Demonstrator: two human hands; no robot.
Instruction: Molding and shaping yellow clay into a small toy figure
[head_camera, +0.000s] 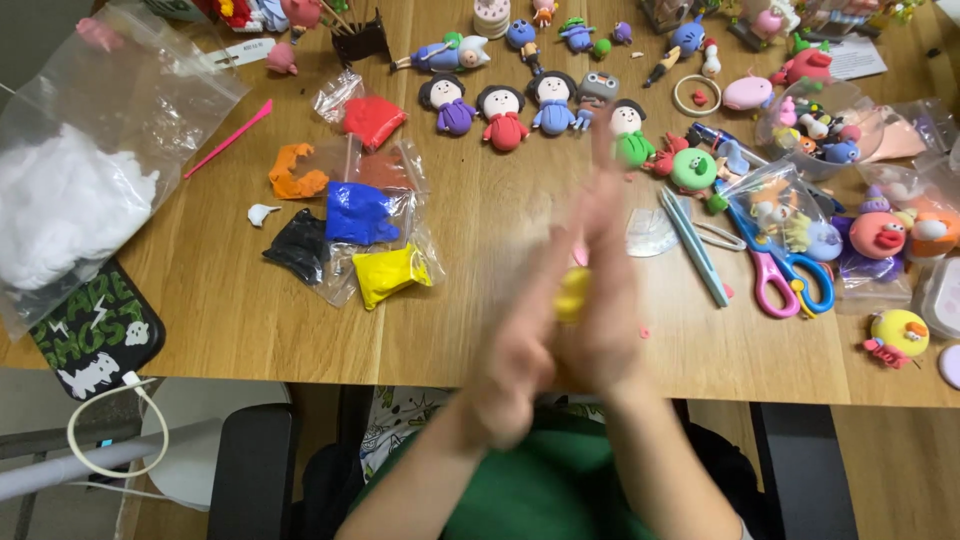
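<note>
Clear bags and a dark phone case across the tabletop (480, 330).
Large clear bag of white stuffing (70, 200) at upper left; black phone case with green and white print (95, 340) below it; small clear clay bags (370, 215) left of centre; bagged figurines (785, 215) at right.

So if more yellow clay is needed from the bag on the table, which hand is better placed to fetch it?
Probably the left hand. The yellow clay bag lies on the table to the left of both hands, nearer that side. The right hand would have to cross over. Both are pressed together around a yellow clay piece.
</note>
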